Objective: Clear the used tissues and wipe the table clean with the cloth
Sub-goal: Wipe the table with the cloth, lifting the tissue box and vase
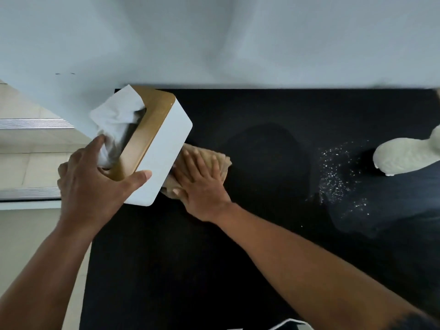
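Note:
My left hand (pixel 95 177) grips a white tissue box (pixel 164 148) with a wooden lid, tilted up off the black table (pixel 190 258) at its far left. A white tissue (pixel 114 120) sticks out of the lid slot. My right hand (pixel 202 184) lies flat with fingers spread, pressing a tan cloth (pixel 220 163) onto the table right beside and partly under the lifted box. White crumbs (pixel 338 172) are scattered on the table to the right. A crumpled pale object (pixel 404 156), perhaps a used tissue or a cloth, lies at the right edge.
A pale wall (pixel 238 44) runs along the table's far edge. Left of the table is light floor with a step or rail (pixel 28 194). A small white object (pixel 290 323) peeks in at the bottom edge.

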A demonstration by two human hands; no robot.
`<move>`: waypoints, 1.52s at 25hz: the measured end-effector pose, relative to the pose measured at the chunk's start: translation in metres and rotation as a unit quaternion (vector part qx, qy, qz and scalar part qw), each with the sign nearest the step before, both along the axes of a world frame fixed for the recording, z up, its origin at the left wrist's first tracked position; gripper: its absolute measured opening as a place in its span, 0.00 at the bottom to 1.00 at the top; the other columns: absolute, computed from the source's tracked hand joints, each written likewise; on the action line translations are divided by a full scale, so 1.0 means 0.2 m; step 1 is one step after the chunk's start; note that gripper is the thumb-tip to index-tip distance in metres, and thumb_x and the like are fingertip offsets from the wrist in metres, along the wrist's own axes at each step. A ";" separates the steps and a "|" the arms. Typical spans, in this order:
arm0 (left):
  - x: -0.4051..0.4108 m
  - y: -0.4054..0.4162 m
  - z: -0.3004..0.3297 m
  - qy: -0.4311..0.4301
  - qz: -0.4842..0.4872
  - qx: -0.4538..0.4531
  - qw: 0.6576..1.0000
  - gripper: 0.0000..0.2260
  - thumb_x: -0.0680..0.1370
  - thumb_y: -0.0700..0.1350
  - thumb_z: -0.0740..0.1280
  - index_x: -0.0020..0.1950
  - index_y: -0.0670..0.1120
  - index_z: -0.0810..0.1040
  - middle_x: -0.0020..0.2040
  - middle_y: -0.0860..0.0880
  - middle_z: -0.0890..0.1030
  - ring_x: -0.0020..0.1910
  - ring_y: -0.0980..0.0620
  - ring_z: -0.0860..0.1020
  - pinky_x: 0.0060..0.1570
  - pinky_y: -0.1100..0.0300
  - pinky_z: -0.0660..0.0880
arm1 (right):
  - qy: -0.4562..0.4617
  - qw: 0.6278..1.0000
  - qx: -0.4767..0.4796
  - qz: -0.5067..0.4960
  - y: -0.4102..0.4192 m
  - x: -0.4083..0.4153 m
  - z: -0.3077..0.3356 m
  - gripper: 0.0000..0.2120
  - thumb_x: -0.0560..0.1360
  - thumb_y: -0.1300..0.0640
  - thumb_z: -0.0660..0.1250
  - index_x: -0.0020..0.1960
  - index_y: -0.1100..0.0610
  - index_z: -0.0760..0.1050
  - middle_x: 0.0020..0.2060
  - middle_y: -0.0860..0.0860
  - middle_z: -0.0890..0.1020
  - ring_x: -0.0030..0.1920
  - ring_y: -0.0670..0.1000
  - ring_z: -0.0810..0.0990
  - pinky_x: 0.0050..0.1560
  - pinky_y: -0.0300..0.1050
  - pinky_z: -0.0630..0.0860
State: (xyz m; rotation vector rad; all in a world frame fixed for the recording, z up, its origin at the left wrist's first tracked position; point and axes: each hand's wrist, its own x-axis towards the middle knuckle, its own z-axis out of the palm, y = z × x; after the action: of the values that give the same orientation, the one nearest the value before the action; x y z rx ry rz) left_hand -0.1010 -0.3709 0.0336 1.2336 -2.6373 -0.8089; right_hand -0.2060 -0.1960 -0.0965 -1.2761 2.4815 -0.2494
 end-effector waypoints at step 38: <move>-0.45 0.56 -0.13 -0.013 -0.166 -0.089 0.982 0.48 0.63 0.67 0.78 0.77 0.51 0.64 0.71 0.39 0.70 0.67 0.32 0.68 0.67 0.38 0.65 | 0.070 0.984 0.000 -0.165 1.38 0.33 -0.01 0.27 0.86 0.43 0.51 0.84 0.48 0.55 0.84 0.53 0.50 0.84 0.57 0.46 0.79 0.70 0.51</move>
State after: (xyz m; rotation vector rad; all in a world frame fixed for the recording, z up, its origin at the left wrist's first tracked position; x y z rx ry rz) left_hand -0.1916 -0.2595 0.0069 0.7788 -2.9050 -0.5804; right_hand -0.1398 0.0804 -0.0995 -0.9041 2.8078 -0.2463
